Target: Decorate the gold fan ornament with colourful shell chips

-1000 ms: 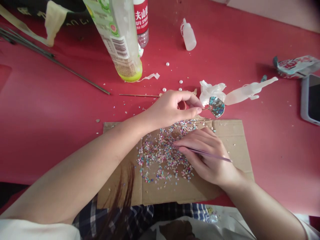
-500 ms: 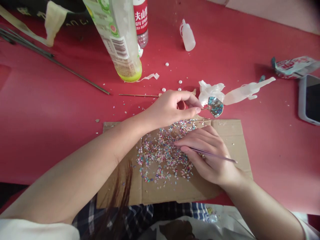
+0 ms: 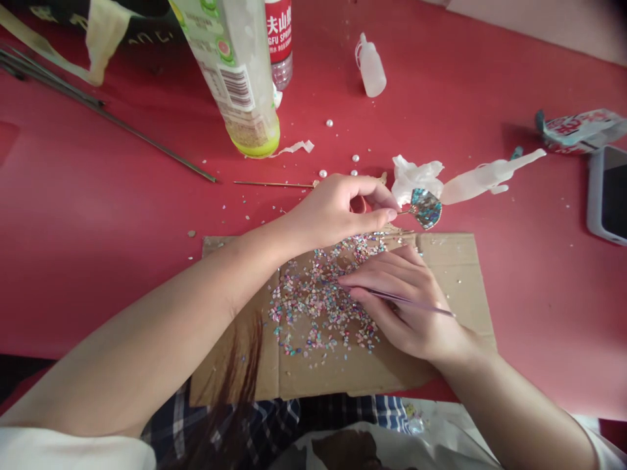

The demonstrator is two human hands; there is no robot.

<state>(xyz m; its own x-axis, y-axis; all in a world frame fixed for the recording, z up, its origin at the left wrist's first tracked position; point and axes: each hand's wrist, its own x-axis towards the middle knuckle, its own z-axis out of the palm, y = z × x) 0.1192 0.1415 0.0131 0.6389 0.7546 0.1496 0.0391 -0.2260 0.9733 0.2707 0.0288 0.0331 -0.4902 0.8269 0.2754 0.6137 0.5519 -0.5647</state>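
Observation:
Between thumb and fingertip, my left hand (image 3: pixel 343 209) pinches the thin stem of a fan-shaped ornament (image 3: pixel 426 209). Its face is covered with blue, green and brownish shiny pieces and edged in gold. My right hand (image 3: pixel 406 300) is closed around purple tweezers (image 3: pixel 416 302), whose back end points right. The tweezer tips reach toward small multicoloured shell-like chips (image 3: pixel 313 307), but my fingers partly hide them, and I cannot tell if a chip is between them. Those chips lie scattered over a flat piece of cardboard (image 3: pixel 450 261) under both hands.
On the red table (image 3: pixel 539 294) stand a tall green-labelled bottle (image 3: pixel 238 85) and a red-labelled bottle (image 3: pixel 280 39). Farther off lie a small squeeze bottle (image 3: pixel 372 68), crumpled tissue (image 3: pixel 416 177), a long-nozzled bottle (image 3: pixel 475 181), a phone (image 3: pixel 607 196), a wrapper (image 3: pixel 582 130) and thin rods (image 3: pixel 157 150).
My right hand and the tweezers have shifted very slightly left over the chips. My left hand keeps its pinch on the ornament; the whole view has moved a little.

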